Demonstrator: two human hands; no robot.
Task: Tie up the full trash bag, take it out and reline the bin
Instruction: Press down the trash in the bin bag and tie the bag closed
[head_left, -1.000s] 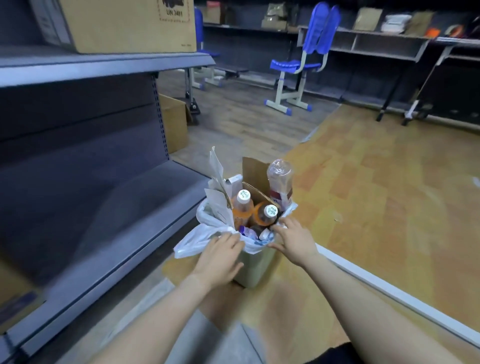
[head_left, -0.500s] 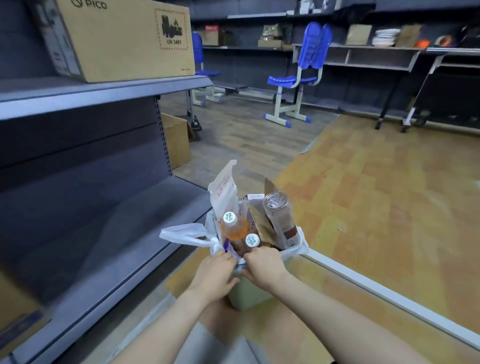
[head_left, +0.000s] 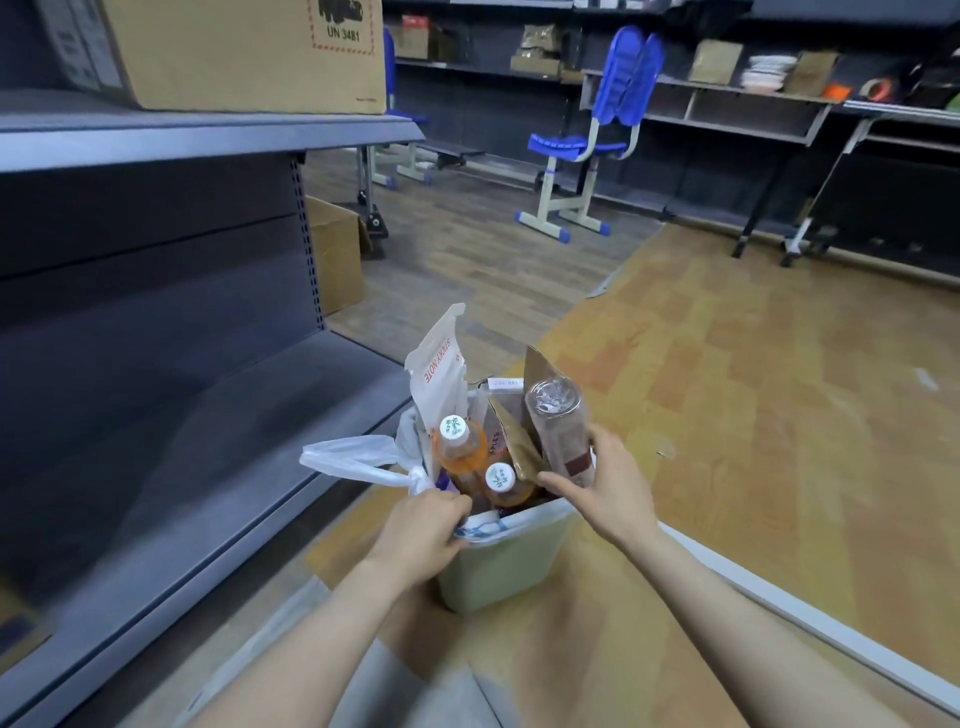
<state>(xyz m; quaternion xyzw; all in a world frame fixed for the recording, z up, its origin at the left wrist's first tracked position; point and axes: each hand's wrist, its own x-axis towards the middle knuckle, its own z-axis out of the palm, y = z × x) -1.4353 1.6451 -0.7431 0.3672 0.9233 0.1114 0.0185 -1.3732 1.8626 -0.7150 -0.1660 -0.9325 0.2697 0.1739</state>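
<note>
Change: right hand (head_left: 602, 493) has left the near rim, where it sat beside the left, and gone to the far right side of the load.
Shelving unit (head_left: 208, 135): grey, left of the bin; cardboard box (head_left: 234, 52) marked "UN 3481" on its upper shelf.
Bin (head_left: 504, 566): pale green, on the wooden floor (head_left: 753, 415) beside the lowest shelf.
Trash bag (head_left: 353, 457): white, lining the bin, one loose handle spread out to the left; heaped full.
Load: clear bottle (head_left: 558, 415), two orange bottles (head_left: 462, 452), "STICKY NOTE" packet (head_left: 436, 379), cardboard.
Left hand (head_left: 421, 530): fingers clenched on bag plastic at the near rim.
Right hand: fingers spread, wrapped round the clear bottle and cardboard edge.
</note>
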